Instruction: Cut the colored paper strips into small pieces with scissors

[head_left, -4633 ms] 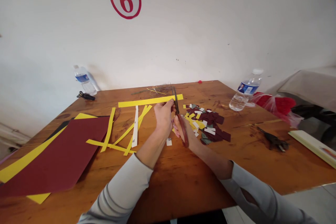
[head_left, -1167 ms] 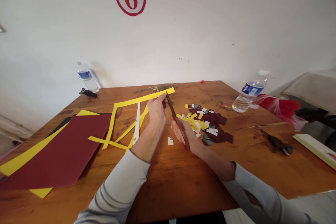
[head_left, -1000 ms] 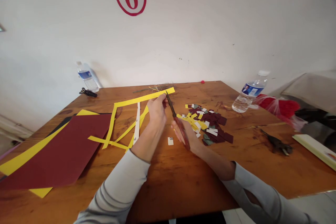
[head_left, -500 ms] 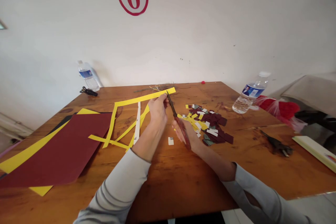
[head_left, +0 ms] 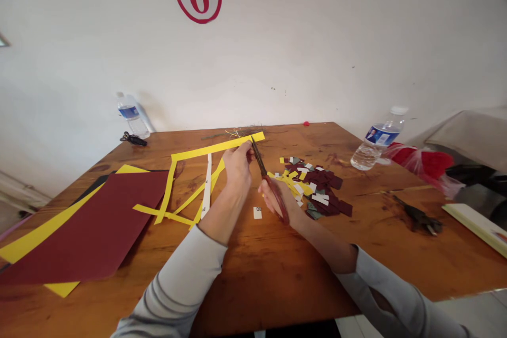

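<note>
My left hand point(head_left: 238, 166) pinches a long yellow paper strip point(head_left: 209, 148) close to its right end. Red-handled scissors point(head_left: 274, 190) are in my right hand point(head_left: 282, 202), their blades reaching up to the strip just right of my left fingertips. Right of my right hand lies a pile of small cut pieces point(head_left: 322, 190) in maroon, yellow, white and grey. A small white piece point(head_left: 257, 213) with print on it rests between my forearms. Left of my left hand, a white strip point(head_left: 206, 185) lies among more yellow strips point(head_left: 166, 198).
Maroon point(head_left: 103, 227) and yellow sheets are stacked at the left of the wooden table point(head_left: 245, 285). Water bottles stand at the back left point(head_left: 132, 116) and right point(head_left: 378, 140). A dark tool point(head_left: 418, 215) and a white-and-green box point(head_left: 477, 227) lie at the right.
</note>
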`<state>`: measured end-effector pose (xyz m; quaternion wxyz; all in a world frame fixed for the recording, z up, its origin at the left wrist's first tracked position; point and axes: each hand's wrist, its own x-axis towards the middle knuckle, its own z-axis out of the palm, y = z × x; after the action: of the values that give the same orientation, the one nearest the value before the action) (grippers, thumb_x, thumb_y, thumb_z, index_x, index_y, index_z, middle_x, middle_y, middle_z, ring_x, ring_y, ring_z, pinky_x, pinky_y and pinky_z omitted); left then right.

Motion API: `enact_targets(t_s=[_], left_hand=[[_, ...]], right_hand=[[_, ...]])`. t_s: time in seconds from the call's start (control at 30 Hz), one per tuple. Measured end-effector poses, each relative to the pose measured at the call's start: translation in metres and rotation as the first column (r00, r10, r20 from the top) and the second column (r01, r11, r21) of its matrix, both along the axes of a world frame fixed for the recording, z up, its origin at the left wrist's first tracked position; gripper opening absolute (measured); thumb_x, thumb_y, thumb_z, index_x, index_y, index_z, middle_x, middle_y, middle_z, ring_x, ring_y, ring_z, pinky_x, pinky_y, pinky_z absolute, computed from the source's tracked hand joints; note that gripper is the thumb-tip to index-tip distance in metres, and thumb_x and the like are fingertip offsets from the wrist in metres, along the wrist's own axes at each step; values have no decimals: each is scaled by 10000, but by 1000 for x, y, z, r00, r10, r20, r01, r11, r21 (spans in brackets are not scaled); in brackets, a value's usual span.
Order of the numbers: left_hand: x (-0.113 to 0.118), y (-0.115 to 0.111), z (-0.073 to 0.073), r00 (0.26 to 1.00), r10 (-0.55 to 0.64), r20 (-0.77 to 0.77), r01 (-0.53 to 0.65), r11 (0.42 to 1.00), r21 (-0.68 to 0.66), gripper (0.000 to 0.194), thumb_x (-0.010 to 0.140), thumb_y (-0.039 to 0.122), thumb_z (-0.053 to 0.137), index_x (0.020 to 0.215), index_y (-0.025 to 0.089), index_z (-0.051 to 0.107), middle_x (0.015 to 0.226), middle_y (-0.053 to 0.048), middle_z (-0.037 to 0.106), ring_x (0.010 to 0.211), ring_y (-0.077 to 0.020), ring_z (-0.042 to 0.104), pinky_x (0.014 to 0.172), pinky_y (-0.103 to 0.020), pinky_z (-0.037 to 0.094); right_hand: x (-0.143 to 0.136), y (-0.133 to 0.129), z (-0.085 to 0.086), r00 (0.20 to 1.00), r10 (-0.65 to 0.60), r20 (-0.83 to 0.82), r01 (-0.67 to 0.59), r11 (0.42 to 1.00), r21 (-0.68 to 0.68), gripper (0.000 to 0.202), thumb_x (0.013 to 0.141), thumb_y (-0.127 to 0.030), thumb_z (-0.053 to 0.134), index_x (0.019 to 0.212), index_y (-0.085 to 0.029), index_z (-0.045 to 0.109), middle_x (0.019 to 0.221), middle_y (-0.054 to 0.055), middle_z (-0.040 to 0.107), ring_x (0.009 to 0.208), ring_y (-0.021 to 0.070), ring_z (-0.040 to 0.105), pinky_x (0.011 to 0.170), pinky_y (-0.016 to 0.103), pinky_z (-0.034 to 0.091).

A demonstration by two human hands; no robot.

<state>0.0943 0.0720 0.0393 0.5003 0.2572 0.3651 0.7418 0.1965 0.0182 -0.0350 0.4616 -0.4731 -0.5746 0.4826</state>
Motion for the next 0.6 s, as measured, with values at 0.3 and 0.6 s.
enact_targets(t_s=[0.3,0.6], left_hand=[[0,0,-1,1000,-7,-4,7,1000,11,201,702,68,692,562,154,577,529,24,537,485,-80,472,500,-224,361],[0,-1,0,999,-30,24,29,999,30,178,703,92,713,592,153,588,547,24,544,504,-80,482,508,-223,362]], right_hand=[[-1,3,-8,999,-9,-46,8,999,-31,509,775,-706,660,684,-251,452,478,-97,349,395,88,323,364,233,215],[1,6,-13,1000,-17,16,17,1000,15,507,801,-727,634,718,-250,483,498,-85,365,412,110,349,379,265,238]])
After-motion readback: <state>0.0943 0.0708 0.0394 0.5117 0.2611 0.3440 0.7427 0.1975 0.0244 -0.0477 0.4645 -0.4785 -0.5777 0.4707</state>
